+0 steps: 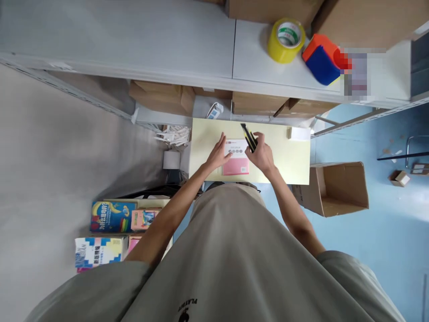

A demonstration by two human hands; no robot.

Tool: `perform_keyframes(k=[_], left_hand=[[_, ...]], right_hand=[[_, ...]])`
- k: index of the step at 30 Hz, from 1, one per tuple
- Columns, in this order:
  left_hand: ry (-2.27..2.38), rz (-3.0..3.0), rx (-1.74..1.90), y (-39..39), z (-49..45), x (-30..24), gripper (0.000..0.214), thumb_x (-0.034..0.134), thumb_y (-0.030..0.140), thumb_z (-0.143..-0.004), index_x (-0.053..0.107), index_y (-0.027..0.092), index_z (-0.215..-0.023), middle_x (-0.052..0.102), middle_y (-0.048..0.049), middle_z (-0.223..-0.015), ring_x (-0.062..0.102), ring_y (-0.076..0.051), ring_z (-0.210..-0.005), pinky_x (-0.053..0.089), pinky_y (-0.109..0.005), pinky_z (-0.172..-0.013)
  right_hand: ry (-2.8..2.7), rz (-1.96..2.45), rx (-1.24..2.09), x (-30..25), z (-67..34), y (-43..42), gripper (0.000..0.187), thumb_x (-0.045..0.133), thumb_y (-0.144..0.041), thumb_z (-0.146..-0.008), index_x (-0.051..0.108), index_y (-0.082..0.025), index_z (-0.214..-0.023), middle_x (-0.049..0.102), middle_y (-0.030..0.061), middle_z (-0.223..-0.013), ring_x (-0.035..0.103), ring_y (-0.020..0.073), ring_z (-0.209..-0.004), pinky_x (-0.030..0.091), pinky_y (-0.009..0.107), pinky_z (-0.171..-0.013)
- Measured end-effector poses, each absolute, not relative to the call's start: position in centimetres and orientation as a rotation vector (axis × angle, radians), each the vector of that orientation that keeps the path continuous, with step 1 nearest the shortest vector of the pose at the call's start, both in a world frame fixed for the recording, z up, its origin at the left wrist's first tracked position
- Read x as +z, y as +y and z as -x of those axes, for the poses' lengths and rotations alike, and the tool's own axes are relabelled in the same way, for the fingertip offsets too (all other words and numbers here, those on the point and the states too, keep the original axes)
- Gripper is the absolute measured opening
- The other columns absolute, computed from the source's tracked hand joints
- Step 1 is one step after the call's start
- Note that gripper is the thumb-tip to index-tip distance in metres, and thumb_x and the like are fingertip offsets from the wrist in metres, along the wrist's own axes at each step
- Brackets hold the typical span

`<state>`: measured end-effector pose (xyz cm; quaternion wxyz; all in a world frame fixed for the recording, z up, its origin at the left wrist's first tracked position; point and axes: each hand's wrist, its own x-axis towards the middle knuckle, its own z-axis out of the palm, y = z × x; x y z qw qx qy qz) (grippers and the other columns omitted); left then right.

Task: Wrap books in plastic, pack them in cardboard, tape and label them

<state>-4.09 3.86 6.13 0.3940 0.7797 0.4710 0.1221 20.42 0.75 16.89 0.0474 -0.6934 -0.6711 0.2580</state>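
Observation:
A pink and white booklet (236, 165) lies flat on the pale yellow table (284, 163) in front of me. My left hand (218, 153) rests at its left edge with the fingers stretched out and the thumb over the cover. In my right hand (262, 156) is a black and yellow utility knife (249, 137), gripped above the booklet's right side with its front end pointing up and to the left. The far ends of some right-hand fingers are hidden behind the hand.
A small white box (299, 133) lies at the table's right end. Beyond is a grey shelf (150, 49) with yellow tape (284, 44) and a blue-orange tape dispenser (322, 62). An open cardboard box (345, 188) stands at right, stacked books (112, 217) at lower left.

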Motion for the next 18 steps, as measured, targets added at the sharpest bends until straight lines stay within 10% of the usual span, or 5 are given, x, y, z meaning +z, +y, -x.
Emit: perform_keyframes(k=[9, 14, 16, 18], left_hand=[[1.483, -2.338, 0.487, 13.7, -1.9, 21.3, 0.104, 0.051, 0.058, -0.124, -0.019, 0.035, -0.197, -0.002, -0.0048, -0.209, -0.008, -0.034, -0.194, 0.015, -0.063, -0.159], [1.556, -2.340, 0.414, 12.9, -1.6, 22.4, 0.100, 0.050, 0.059, -0.124, -0.015, 0.037, -0.198, -0.006, -0.0008, -0.209, -0.015, -0.034, -0.193, 0.018, -0.065, -0.158], [1.554, -2.260, 0.480, 12.0, -1.0, 19.9, 0.099, 0.051, 0.057, -0.124, -0.010, 0.037, -0.198, -0.007, -0.0016, -0.209, -0.011, -0.034, -0.194, 0.022, -0.064, -0.157], [1.563, -2.115, 0.606, 10.8, -0.1, 16.2, 0.100, 0.058, 0.054, -0.121, 0.000, 0.033, -0.200, -0.001, -0.0056, -0.209, 0.001, -0.034, -0.195, 0.026, -0.062, -0.157]], right_hand=[[-2.283, 1.746, 0.140, 25.1, -21.8, 20.7, 0.062, 0.036, -0.038, -0.132, 0.047, -0.003, -0.181, 0.055, 0.0315, -0.174, 0.070, 0.0410, -0.153, 0.066, 0.055, -0.115], [-2.333, 1.799, -0.037, 25.2, -20.7, 27.6, 0.139, -0.044, -0.044, -0.098, 0.074, 0.025, -0.126, 0.068, 0.0327, -0.155, 0.068, 0.0336, -0.153, 0.056, 0.047, -0.108], [-2.294, 1.802, 0.000, 24.2, -20.7, 29.3, 0.142, -0.048, -0.043, -0.092, 0.076, 0.023, -0.112, 0.071, 0.0322, -0.152, 0.069, 0.0309, -0.152, 0.055, 0.051, -0.109], [-2.207, 1.724, 0.052, 22.9, -21.1, 29.8, 0.125, -0.029, -0.048, -0.115, 0.081, 0.013, -0.117, 0.073, 0.0297, -0.156, 0.071, 0.0298, -0.153, 0.055, 0.052, -0.116]])
